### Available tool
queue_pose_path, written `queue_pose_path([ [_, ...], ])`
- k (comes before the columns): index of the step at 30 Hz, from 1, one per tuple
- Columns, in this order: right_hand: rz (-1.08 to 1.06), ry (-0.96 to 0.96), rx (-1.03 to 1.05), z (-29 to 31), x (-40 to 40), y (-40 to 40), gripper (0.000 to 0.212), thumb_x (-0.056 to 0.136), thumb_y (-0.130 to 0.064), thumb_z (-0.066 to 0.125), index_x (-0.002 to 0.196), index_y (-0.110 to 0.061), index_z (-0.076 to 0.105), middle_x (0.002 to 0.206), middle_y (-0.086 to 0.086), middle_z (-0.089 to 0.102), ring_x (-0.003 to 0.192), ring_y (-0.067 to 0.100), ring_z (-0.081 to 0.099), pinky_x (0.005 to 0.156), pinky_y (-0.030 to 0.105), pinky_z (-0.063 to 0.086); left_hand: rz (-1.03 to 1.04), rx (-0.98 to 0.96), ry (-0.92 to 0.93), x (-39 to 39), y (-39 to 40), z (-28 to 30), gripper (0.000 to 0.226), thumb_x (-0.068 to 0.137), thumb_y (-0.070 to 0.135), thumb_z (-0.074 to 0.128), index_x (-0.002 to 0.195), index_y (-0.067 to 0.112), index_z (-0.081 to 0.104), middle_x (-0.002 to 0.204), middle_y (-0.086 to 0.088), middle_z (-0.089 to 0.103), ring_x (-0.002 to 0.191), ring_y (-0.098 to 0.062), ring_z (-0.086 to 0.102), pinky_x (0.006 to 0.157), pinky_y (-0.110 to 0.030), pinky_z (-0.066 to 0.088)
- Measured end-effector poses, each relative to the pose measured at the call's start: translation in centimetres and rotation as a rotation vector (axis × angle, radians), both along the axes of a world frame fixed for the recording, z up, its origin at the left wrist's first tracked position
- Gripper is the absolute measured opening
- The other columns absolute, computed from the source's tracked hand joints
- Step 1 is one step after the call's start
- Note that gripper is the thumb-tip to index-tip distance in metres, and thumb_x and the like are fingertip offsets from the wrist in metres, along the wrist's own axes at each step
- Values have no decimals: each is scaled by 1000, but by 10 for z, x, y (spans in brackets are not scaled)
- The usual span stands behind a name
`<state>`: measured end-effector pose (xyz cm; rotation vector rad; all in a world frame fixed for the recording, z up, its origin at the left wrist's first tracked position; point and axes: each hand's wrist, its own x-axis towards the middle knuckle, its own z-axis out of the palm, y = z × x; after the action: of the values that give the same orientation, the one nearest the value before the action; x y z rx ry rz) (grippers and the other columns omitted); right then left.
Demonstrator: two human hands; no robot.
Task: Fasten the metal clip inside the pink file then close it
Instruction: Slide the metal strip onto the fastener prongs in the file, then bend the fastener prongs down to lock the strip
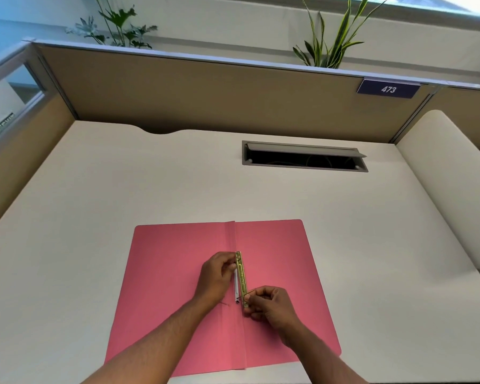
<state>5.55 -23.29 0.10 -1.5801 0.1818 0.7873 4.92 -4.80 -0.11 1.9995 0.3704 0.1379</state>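
Pink file open flat near the front edge of the desk, spine running front to back. Metal clip lying along that spine, long axis the same way. Left hand pinching the clip's far end, fingers curled onto it; right hand pinching the near end. One hand at each end, so probably pressing or sliding the bar down next. File not yet closed.

"473" on blue plate, partition top.
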Motion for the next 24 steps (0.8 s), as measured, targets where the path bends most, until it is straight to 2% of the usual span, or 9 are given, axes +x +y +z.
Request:
queue_pose_path([
  [2, -14, -2, -15, -2, 0, 3, 8, 89, 1, 70, 92, 8, 74, 86, 32, 75, 67, 26, 74, 55, 26, 57, 70, -25, -10, -9, 1, 0, 35, 91, 2, 60, 123, 17, 63, 113, 7, 64, 101, -4, 63, 83, -12, 51],
  [4, -21, -7, -29, -4, -1, 6, 6, 88, 0, 71, 88, 4, 75, 83, 27, 78, 68, 26, 75, 55, 25, 56, 83, 20, -41, -21, 0, -1, 35, 92, 7, 62, 126, 16, 60, 117, 5, 62, 103, -2, 61, 88, -19, 52],
  [6, -15, -15, -38, -6, -2, 7, 6, 86, -3, 74, 87, 3, 76, 82, 23, 79, 69, 26, 75, 55, 26, 55, -14, 104, -77, -31, -2, -2, 33, 91, 14, 65, 123, 18, 62, 116, 6, 62, 105, -4, 60, 92, -25, 51],
  [9, 2, -27, -37, -10, -3, 4, 15, 83, -8, 80, 88, 6, 76, 80, 24, 78, 66, 26, 73, 56, 26, 53, -198, 249, -62, -39, -7, -4, 33, 90, 23, 67, 123, 21, 64, 122, 9, 58, 112, -4, 55, 98, -22, 44],
  [14, 41, -52, -38, -12, -4, 4, 16, 79, -13, 85, 84, 1, 78, 76, 22, 78, 63, 26, 72, 56, 29, 54, -254, 287, -51, -46, -3, -6, 42, 87, 10, 67, 126, 22, 62, 133, 12, 47, 121, -2, 49, 100, -16, 42],
  [18, 14, -72, -56, -13, -6, 5, 16, 78, -12, 87, 82, 0, 78, 76, 23, 77, 63, 27, 72, 57, 31, 55, -266, 346, -46, -49, 1, -11, 47, 88, 14, 68, 133, 24, 59, 151, 5, 34, 140, -9, 32, 113, -19, 31],
  [22, 2, -110, -85, -11, -10, 5, 9, 80, -8, 85, 82, -4, 78, 75, 21, 78, 66, 29, 74, 61, 32, 60, -295, 437, -50, -49, 0, -17, 47, 89, 15, 68, 134, 21, 58, 153, 3, 37, 142, -12, 30, 113, -11, 16],
  [24, -7, -172, -129, -11, -14, 7, 8, 80, -9, 85, 84, -12, 79, 74, 15, 79, 67, 26, 76, 65, 33, 62, -305, 453, -48, -47, 0, -20, 45, 89, 14, 67, 133, 19, 59, 152, 4, 39, 142, -13, 31, 112, -11, 16],
])
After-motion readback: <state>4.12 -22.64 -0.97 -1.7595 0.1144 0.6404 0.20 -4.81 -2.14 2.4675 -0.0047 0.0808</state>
